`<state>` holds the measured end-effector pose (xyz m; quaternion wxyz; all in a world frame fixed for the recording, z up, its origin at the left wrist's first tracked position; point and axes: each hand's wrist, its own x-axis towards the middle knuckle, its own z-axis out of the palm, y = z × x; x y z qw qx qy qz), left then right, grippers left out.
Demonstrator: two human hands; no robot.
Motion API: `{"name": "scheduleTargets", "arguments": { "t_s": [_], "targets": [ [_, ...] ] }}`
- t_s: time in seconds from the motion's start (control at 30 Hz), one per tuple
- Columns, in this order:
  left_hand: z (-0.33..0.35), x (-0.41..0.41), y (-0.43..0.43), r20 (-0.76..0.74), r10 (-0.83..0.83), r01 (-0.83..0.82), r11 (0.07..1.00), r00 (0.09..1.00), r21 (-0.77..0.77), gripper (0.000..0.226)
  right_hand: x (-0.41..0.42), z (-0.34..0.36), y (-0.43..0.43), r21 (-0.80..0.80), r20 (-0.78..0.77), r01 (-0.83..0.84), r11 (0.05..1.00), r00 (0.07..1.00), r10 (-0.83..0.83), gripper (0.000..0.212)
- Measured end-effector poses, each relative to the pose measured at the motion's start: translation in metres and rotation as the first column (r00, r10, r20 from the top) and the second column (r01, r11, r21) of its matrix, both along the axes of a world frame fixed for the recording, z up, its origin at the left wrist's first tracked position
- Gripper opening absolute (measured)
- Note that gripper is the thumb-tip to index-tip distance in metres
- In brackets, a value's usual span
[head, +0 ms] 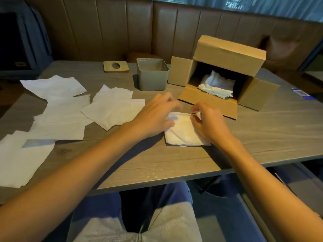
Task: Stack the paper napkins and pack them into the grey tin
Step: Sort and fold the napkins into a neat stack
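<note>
Near the surface's (pixel 174 163) front edge — small napkin stack (pixel 181 133), thin, limp, easily creased. Left hand (pixel 155 114) spread flat on it; right hand (pixel 206 121) pinching a corner. Best lifted squeezed from both sides — grey tin (pixel 152 74) empty beyond.

Bare forearms — blue trousers (pixel 97 212), grey top (pixel 174 222)

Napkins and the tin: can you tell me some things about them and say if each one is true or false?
1. The grey tin is full of napkins. False: it looks empty.
2. Both hands rest on a small napkin stack. True: the left hand and right hand touch it.
3. The cardboard box lies on its side with napkins inside. True.
4. The wooden lid sits on the tin. False: it lies on the table, left of the tin.
</note>
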<state>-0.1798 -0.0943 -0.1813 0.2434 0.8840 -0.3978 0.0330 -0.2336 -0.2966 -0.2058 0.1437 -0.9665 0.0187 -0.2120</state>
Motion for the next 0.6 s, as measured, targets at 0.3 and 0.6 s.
{"name": "scheduleTargets", "arguments": {
  "t_s": [0.3,0.6],
  "targets": [
    [-0.007,-0.013,0.012,-0.308,-0.256,0.272,0.962,0.917,0.01,0.028,-0.005,-0.015,0.001,-0.123,0.052,-0.12,0.985,0.991,0.127,0.012],
    [0.005,-0.015,0.009,-0.265,-0.167,0.167,0.986,0.95,-0.021,0.028,-0.007,-0.012,0.008,-0.13,0.125,-0.074,0.989,0.988,0.091,0.012]
  ]
}}
